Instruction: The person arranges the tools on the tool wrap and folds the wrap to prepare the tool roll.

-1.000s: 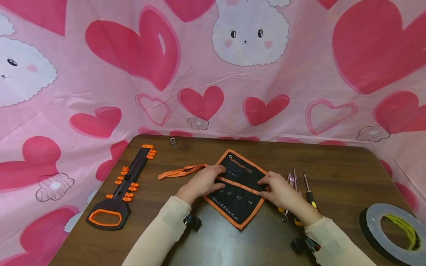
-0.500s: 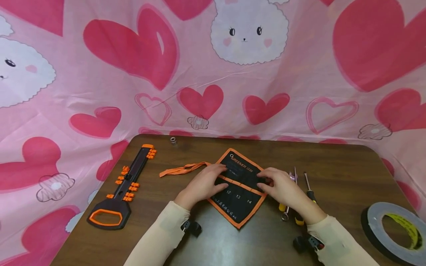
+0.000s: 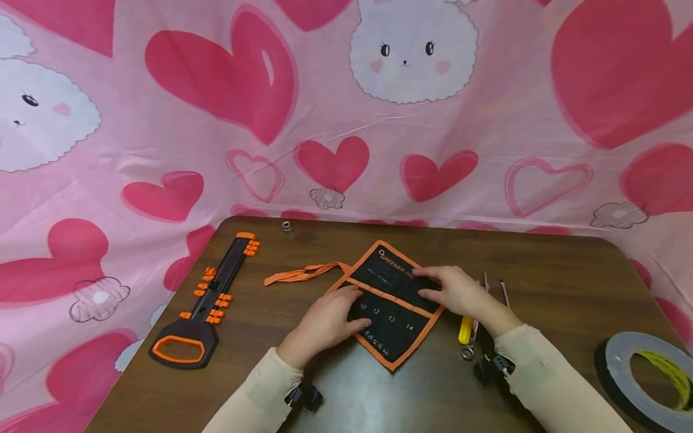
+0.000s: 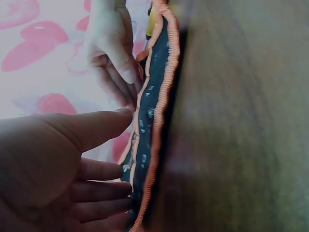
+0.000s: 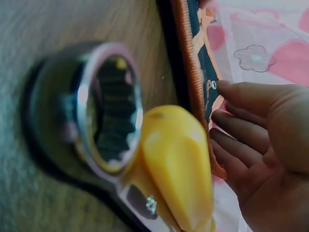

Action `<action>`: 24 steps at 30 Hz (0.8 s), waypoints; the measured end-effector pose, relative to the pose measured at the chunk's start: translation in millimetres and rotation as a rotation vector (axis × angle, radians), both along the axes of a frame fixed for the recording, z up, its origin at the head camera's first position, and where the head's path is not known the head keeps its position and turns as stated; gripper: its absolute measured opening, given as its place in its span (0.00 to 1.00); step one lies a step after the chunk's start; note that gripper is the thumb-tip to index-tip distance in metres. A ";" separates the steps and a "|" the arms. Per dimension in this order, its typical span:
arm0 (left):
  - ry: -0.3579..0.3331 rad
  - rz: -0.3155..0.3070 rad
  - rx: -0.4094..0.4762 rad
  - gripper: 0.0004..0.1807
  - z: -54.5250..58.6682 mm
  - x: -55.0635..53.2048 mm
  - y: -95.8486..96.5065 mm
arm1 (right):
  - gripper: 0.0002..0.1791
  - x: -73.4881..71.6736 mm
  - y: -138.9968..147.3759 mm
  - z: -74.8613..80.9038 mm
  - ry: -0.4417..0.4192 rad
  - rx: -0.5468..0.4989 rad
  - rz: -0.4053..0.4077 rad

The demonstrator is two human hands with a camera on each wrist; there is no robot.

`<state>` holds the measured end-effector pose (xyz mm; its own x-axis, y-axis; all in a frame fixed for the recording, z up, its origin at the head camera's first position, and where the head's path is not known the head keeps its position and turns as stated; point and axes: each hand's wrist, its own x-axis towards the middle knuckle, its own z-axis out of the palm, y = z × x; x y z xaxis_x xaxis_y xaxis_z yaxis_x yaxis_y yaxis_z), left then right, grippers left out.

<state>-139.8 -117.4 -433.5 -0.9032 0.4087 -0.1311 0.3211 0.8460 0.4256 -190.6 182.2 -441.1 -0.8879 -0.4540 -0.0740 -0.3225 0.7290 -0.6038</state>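
A black cloth tool pouch with orange edging lies flat on the table, turned at an angle. Its lower pockets bear the numbers 10, 12, 13 and 14, and an orange tie strap trails off to the left. My left hand rests at the pouch's left edge, fingers loosely extended over the pocket marked 10. Over the upper right part lies my right hand, thumb and fingers apart. In the right wrist view, a ring-ended wrench and a yellow handle lie close to that hand.
At left lies a black and orange rack with clips and a loop handle. A small metal socket stands near the back edge. A screwdriver shaft shows beyond my right hand, and a large tape roll sits at right.
My left hand has drawn back toward me, from the upper panel down to the pocket's left side. My right hand has shifted slightly farther up the pouch.
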 end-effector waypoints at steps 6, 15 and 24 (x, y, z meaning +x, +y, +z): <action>-0.038 -0.012 -0.025 0.37 -5.2 0.8 -1.0 | 0.23 -2.3 -0.6 -2.0 -0.006 0.037 0.008; -0.066 -0.025 -0.006 0.38 -8.4 -4.2 -4.2 | 0.20 -0.1 -2.1 -4.6 0.009 0.066 -0.053; -0.092 -0.029 -0.007 0.36 -8.0 -9.7 -7.7 | 0.19 4.6 -2.1 -5.2 -0.004 0.129 -0.084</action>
<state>-149.5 -125.0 -441.6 -0.8752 0.4329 -0.2159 0.3050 0.8402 0.4483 -186.0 180.1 -446.3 -0.9219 -0.3648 -0.1304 -0.2550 0.8247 -0.5048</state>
